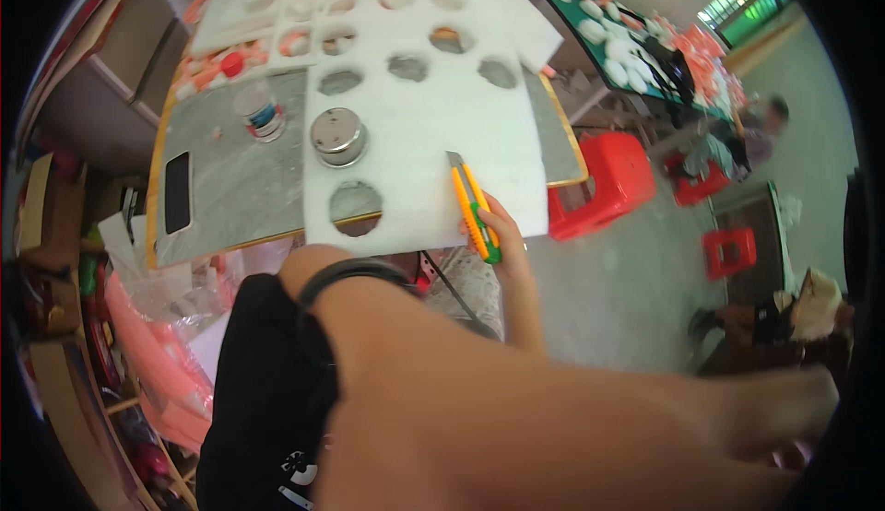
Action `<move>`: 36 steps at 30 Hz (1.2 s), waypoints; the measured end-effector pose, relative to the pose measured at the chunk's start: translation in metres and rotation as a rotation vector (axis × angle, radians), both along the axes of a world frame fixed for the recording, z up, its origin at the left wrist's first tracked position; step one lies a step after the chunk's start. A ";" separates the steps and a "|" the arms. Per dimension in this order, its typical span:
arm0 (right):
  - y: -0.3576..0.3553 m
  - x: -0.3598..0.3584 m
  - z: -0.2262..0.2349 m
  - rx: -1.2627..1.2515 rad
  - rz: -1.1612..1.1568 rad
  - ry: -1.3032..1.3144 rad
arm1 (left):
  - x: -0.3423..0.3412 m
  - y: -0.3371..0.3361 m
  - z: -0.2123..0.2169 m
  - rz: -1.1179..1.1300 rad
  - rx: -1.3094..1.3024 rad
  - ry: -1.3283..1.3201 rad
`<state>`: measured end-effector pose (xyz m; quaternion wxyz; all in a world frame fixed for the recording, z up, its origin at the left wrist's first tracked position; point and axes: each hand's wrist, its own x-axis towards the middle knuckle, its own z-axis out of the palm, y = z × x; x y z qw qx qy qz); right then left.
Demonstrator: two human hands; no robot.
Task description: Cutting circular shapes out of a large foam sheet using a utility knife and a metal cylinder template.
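As gripped: utility knife [474,205] in right hand [504,234]

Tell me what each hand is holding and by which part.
Right hand grips the yellow utility knife by its lower handle end, blade up. The left hand appears empty.

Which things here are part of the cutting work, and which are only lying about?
In use:
- utility knife, held in the right hand
- white foam sheet with round holes
- metal round tin resting on the foam

Lying about:
- plastic bottle
- black phone
- red stools

The left hand is blurred close to the camera; its grip cannot be told.
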<state>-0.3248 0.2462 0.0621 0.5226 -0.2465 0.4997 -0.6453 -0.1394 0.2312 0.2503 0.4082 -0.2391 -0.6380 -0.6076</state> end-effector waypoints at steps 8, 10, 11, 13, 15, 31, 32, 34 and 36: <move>0.007 0.001 -0.001 0.023 0.008 -0.044 | -0.077 0.077 0.004 -0.416 -0.033 -0.150; 0.010 -0.002 -0.002 0.031 -0.012 -0.046 | -0.092 0.092 0.004 -0.536 -0.034 -0.206; 0.011 -0.005 -0.003 0.047 -0.026 -0.051 | -0.098 0.114 0.001 -0.592 -0.032 -0.236; 0.010 -0.008 0.000 0.023 0.016 -0.053 | -0.083 0.079 0.001 -0.682 -0.032 -0.296; 0.010 -0.011 0.000 0.017 0.022 -0.044 | -0.093 0.115 -0.004 -0.808 -0.026 -0.338; 0.010 -0.004 0.005 0.045 0.008 -0.160 | -0.082 -0.053 -0.041 -0.836 -0.177 -0.768; 0.011 -0.005 0.000 0.043 -0.020 -0.168 | -0.075 -0.073 -0.045 -0.519 -0.311 -0.824; 0.011 -0.015 -0.016 0.019 0.048 -0.109 | -0.061 -0.114 -0.092 0.193 -0.429 -0.730; 0.012 -0.018 -0.005 0.015 0.072 -0.111 | -0.039 -0.152 -0.122 0.911 -0.633 -0.748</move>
